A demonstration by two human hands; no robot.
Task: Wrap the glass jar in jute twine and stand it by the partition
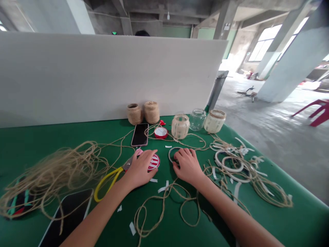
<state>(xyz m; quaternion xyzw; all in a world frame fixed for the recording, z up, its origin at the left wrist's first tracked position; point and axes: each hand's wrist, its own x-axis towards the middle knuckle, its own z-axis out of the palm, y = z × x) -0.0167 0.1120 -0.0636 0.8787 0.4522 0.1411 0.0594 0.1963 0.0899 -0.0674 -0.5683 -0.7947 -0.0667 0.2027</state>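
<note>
My left hand (142, 168) is at the middle of the green table, with fingers and thumb apart around a red-and-white striped round lid (154, 162). Under and beside it lie scissors with yellow handles (106, 178); the hand covers part of them. My right hand (188, 165) has its fingers curled over a thin white ring (170, 156), whose right part is hidden. Loose jute twine (161, 209) and white paper scraps (163, 188) lie between my forearms.
Two twine-wrapped jars (151, 113), a phone (140, 134), an upturned red-rimmed lid (161, 133), a clear jar (197, 120) and two jars with pale covering (180, 127) stand at the back. Tangled twine (66, 164) lies left; white rings (232, 164) and twine right. A white panel (110, 75) rises behind.
</note>
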